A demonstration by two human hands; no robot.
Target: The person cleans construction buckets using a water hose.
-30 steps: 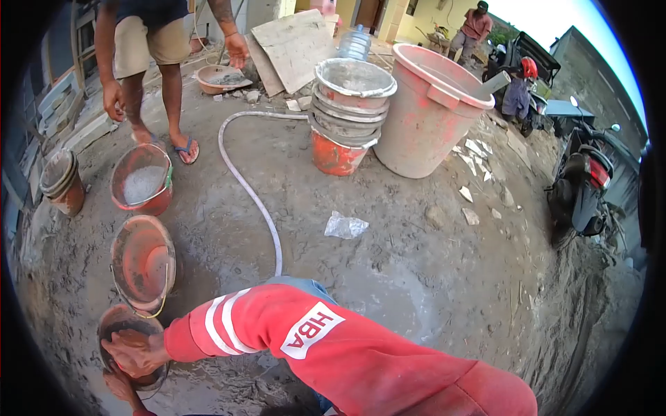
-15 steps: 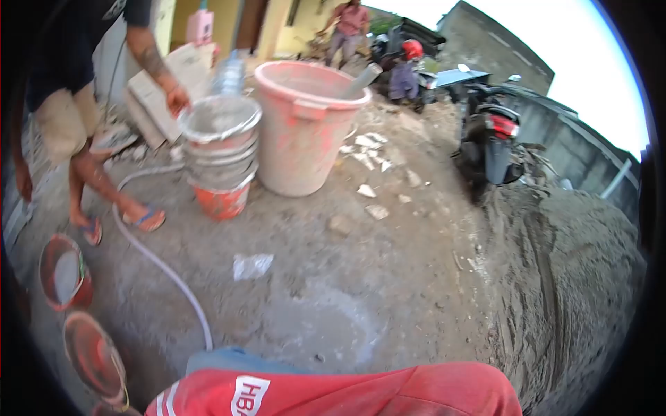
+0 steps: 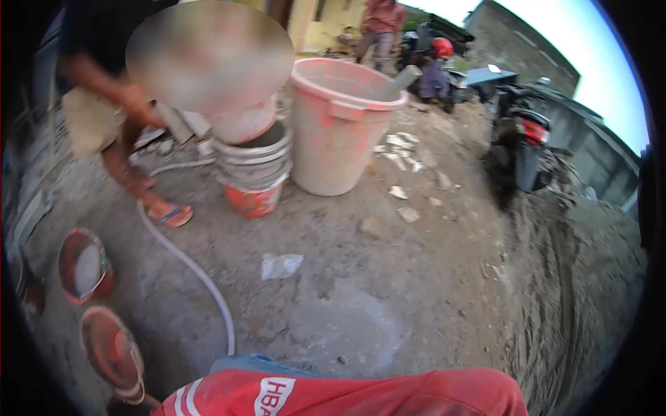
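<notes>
Neither of my hands is in view. Across the bottom stretches my red clothing (image 3: pixel 374 395) with white stripes and lettering, and a bit of blue cloth (image 3: pixel 260 362) shows behind it. Ahead on the left, a co-worker in a dark top and sandals (image 3: pixel 97 69) leans over a stack of mortar-stained buckets (image 3: pixel 254 200). The top bucket (image 3: pixel 243 125) stands raised and tilted above the stack; a blurred oval hides its upper part. Beside the stack is a large pink tub (image 3: pixel 340 149) with a grey pipe-like piece (image 3: pixel 402 80) sticking out.
A hose (image 3: pixel 198 269) curves over the dirt ground. Reddish buckets (image 3: pixel 109 281) stand at the lower left, near a plastic scrap (image 3: pixel 282 266). Broken tile pieces (image 3: pixel 399 149) lie beyond the tub. On the right are a motorbike (image 3: pixel 524 139) and a sand heap (image 3: pixel 603 277). Another person (image 3: pixel 381 28) stands behind.
The co-worker has bent toward the stack, and its top bucket has come up out of the others. My view has swung slightly left, so the scene sits further right.
</notes>
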